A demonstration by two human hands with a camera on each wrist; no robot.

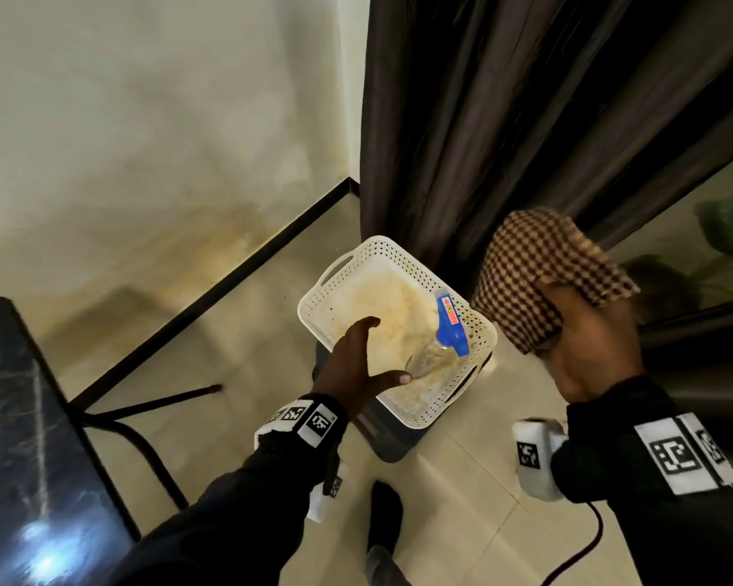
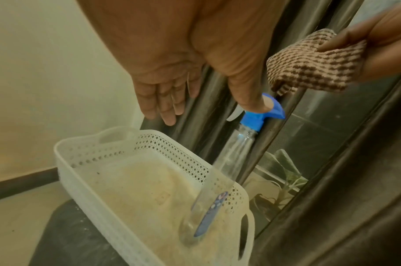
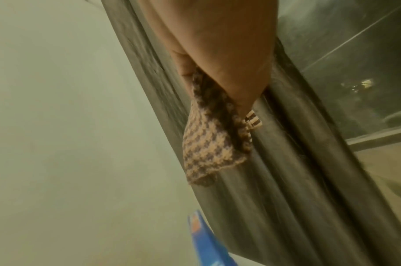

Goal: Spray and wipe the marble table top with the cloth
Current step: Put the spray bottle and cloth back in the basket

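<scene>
A clear spray bottle (image 1: 439, 342) with a blue trigger head (image 2: 262, 115) stands tilted inside a white perforated basket (image 1: 343, 289). My left hand (image 1: 358, 359) hovers over the basket beside the bottle, fingers straight and spread, holding nothing; in the left wrist view its thumb (image 2: 247, 86) lies in front of the blue head. My right hand (image 1: 585, 340) grips a brown-and-cream checked cloth (image 1: 534, 272) to the right of the basket, above the floor. The dark marble table top (image 1: 26, 437) fills the lower left corner. The right wrist view shows the cloth (image 3: 208, 140) hanging from my fingers.
The basket sits on a dark stool (image 1: 392, 437) on the tiled floor. Dark curtains (image 1: 504, 120) hang just behind it, with a glass door (image 1: 695, 230) at the right. A cream wall (image 1: 145, 120) is at the left. The table's black metal legs (image 1: 145, 433) stand between table and basket.
</scene>
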